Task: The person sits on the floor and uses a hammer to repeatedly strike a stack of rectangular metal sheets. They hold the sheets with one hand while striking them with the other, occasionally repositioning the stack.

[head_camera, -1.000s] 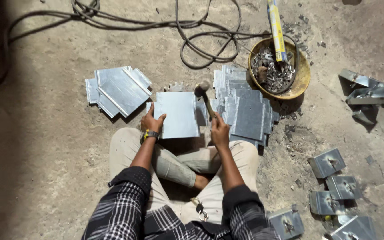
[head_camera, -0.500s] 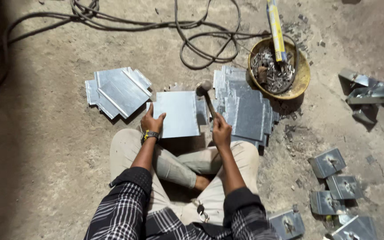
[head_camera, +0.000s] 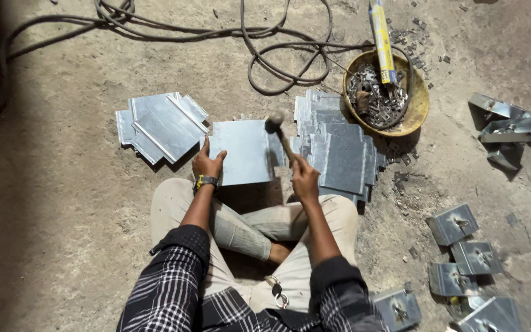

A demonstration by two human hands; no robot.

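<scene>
I look down on a person sitting cross-legged on a dusty concrete floor. My left hand rests on the near left corner of a flat grey metal sheet that lies on the floor just ahead of the knees; the fingers lie together, pressed flat on the sheet's edge, with a yellow-faced wristwatch on that wrist. My right hand is wrapped tight around the handle of a hammer, fingers curled fully closed on it. The hammer's head sits above the far right corner of the sheet; I cannot tell whether it touches the metal.

Left of the sheet, a small fanned pile of similar sheets lies on the floor, close to it but apart. On the right, a larger stack of sheets lies just beside the sheet and the right hand. Beyond that stack, toward the far right of the floor, stands a round yellowish bowl holding small metal pieces, with a yellow box leaning in it. Dark cables loop across the far edge of the floor. Folded metal brackets lie at the right edge, and more brackets with bolts lie near the right knee.
</scene>
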